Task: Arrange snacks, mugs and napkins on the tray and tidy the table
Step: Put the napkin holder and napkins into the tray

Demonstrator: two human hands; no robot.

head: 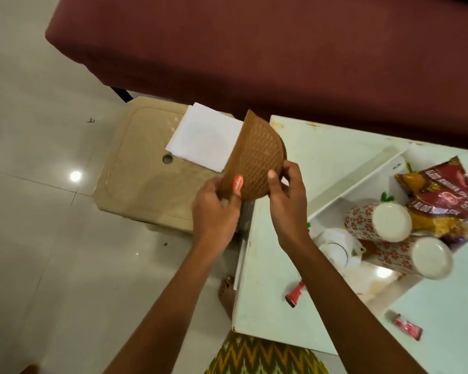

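Both hands hold a brown woven-pattern basket [256, 161] with an orange sticker, tilted on its side above the gap between stool and table. My left hand [216, 209] grips its lower left rim; my right hand [288, 195] grips its right edge. White napkins [204, 136] lie on a beige plastic stool [146, 168] behind the basket. On the white table [270, 279] a white tray [360, 182] holds two floral mugs [378, 222] lying on their sides, a small white teapot [338, 247] and red snack packets [449, 190].
Two small red sachets [295, 294] lie on the table near the tray's front, one at the right [407, 326]. A maroon sofa [254, 49] runs along the back. My bare foot [227, 292] stands on the tiled floor between stool and table.
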